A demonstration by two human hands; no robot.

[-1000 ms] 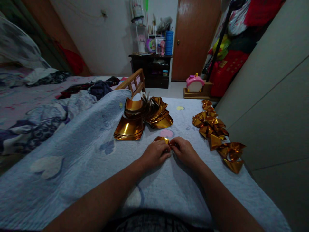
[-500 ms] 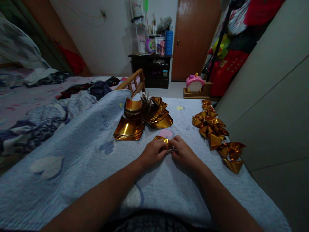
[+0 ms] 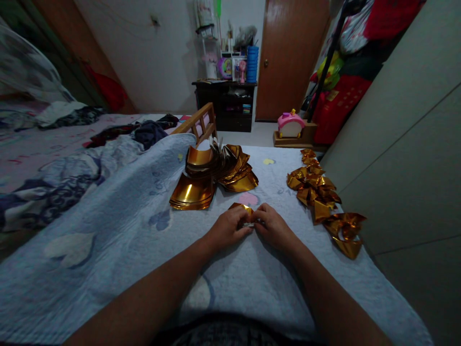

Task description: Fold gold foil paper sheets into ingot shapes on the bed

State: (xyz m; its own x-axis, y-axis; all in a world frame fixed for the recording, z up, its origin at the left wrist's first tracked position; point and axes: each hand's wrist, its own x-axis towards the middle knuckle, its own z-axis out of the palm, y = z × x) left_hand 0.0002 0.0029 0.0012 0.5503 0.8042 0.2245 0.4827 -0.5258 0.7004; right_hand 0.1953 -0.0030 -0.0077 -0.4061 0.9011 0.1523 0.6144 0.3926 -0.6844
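Note:
A small gold foil sheet [image 3: 245, 207] is pinched between my two hands, low over the light blue quilt [image 3: 201, 240]. My left hand [image 3: 228, 229] closes on its left part, and my right hand [image 3: 271, 225] grips its right edge, the fingertips of both nearly touching. Fingers cover much of the sheet. Beyond my left hand lie fanned stacks of gold foil sheets [image 3: 192, 191], some curled upward. Along the quilt's right side runs a row of folded gold foil pieces [image 3: 317, 190], the nearest one [image 3: 347, 233] larger in view.
A wooden bed rail [image 3: 196, 121] stands behind the foil stacks, with rumpled clothes [image 3: 151, 132] on the bed at left. A pale cabinet [image 3: 406, 144] borders the quilt on the right. Farther back are a dark shelf [image 3: 225, 105] and a pink toy [image 3: 290, 125].
Both hands have shifted very slightly on the foil sheet, and a bit more of it shows between the fingers. The stacks and folded pieces remain where they were.

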